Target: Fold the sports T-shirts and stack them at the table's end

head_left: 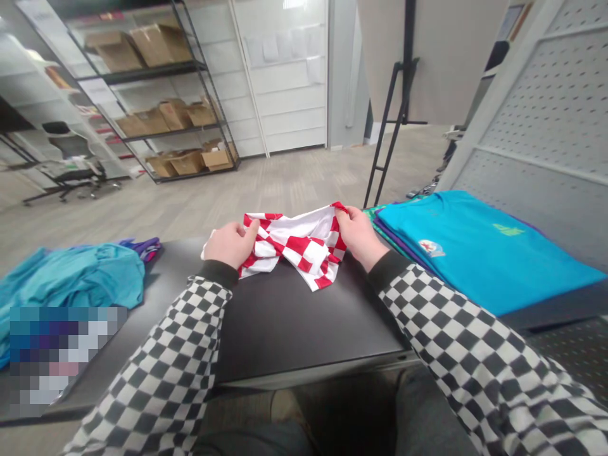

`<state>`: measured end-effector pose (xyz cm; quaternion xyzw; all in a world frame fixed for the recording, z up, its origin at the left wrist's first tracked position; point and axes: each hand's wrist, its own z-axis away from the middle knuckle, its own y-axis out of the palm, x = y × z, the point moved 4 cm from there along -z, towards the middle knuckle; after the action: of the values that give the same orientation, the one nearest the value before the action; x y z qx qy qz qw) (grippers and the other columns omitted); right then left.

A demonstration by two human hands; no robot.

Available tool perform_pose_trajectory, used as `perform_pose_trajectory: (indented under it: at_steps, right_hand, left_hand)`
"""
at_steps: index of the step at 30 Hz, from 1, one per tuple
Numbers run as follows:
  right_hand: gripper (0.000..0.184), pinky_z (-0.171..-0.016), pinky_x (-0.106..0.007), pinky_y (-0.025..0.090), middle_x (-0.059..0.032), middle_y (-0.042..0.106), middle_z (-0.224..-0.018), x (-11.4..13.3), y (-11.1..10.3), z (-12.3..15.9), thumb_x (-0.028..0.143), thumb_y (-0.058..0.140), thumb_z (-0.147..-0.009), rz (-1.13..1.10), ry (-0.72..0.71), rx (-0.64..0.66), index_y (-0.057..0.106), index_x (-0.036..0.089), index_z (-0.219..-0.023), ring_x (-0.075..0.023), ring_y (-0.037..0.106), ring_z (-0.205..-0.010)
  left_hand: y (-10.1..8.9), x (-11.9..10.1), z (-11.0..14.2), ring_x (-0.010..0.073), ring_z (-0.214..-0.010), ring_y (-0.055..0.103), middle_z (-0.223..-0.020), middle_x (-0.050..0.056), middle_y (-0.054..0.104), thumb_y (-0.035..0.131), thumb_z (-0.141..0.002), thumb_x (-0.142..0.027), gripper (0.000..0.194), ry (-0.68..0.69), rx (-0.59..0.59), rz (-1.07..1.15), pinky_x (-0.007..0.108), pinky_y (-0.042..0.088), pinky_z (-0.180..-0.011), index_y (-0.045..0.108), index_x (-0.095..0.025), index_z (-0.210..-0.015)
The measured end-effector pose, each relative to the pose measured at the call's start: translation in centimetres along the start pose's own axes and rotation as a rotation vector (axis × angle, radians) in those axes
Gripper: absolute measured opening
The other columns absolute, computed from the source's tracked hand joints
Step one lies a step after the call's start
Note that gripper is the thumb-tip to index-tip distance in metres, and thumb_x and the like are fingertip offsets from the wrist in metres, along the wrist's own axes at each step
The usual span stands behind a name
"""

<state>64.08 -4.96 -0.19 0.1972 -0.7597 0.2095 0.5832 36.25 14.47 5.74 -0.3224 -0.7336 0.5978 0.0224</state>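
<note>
While both forearms, in black-and-white checkered sleeves (441,323) with dark cuffs, reach forward from the near edge, the smooth dark-grey table (304,335) spreads out beneath them. At the lower left, a pixelated patch hides what lies on the tabletop. Just beyond it, a loose, crumpled heap of teal fabric (95,272) sits with some purple cloth (152,246) at its far side. To the right, a bright blue short-sleeved shirt (475,247) lies flat and folded on top of a stack.

Between these, over the table's far part, is the red-and-white checkered fabric garment (311,250), bunched and sagging in the middle. The left hand (228,244) pinches one side of it, thumb against fingers; the right hand (358,234) grips the opposite upper corner, likewise closed.

Farther back stand a black metal easel (390,120), a black shelving rack (156,72) with open brown cardboard boxes (164,44), and tall white cabinet doors (294,117).
</note>
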Motion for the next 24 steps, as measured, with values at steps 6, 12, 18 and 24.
perform_pose_trajectory:
  at_steps: [6, 12, 18, 24]
  right_hand:
    - [0.037, -0.079, -0.036, 0.066, -0.0076, 0.082, -0.087, -0.9, 1.4, 0.8, 0.059, 0.074, -0.105, -0.174, 0.256, 0.095, 0.075, 0.022, -0.101, -0.027, 0.079, -0.085]
    - [0.029, -0.087, -0.039, 0.067, -0.0119, 0.086, -0.1, 0.4, 0.8, 1.1, 0.05, 0.068, -0.108, 0.001, 0.185, 0.182, 0.076, 0.024, -0.098, -0.0295, 0.083, -0.096]
    - [0.043, -0.097, -0.045, 0.062, -0.0156, 0.084, -0.092, 3.1, -1.6, 2.1, 0.048, 0.058, -0.108, 0.579, -0.111, 0.066, 0.07, 0.026, -0.074, -0.0343, 0.079, -0.098]
    - [0.033, -0.082, -0.044, 0.067, -0.0148, 0.087, -0.11, 5.1, -1.4, 4.1, 0.05, 0.049, -0.112, -0.136, 0.183, 0.101, 0.07, 0.025, -0.105, -0.0319, 0.084, -0.099]
  left_hand:
    - [2.4, -1.7, 0.9, 0.0312, -0.085, 0.07, -0.085, 0.013, 0.077, 0.057, -0.103, -0.057, 0.045, 0.129, 0.148, -0.008, 0.038, 0.042, -0.074, 0.061, -0.026, -0.071]
    - [-0.4, 0.5, 1.4, 0.0246, -0.075, 0.062, -0.068, 0.005, 0.064, 0.047, -0.101, -0.036, 0.037, -0.004, -0.053, 0.326, 0.033, 0.04, -0.067, 0.05, -0.026, -0.065]
    - [-7.0, 2.9, 2.7, 0.0253, -0.066, 0.059, -0.061, 0.003, 0.062, 0.063, -0.086, -0.037, 0.023, -0.021, -0.208, 0.666, 0.031, 0.043, -0.058, 0.059, -0.027, -0.066]
    - [-14.5, 1.8, 2.8, 0.0221, -0.058, 0.061, -0.066, 0.006, 0.069, 0.062, -0.07, -0.023, 0.017, -0.166, -0.108, 1.01, 0.029, 0.049, -0.053, 0.074, -0.021, -0.082]
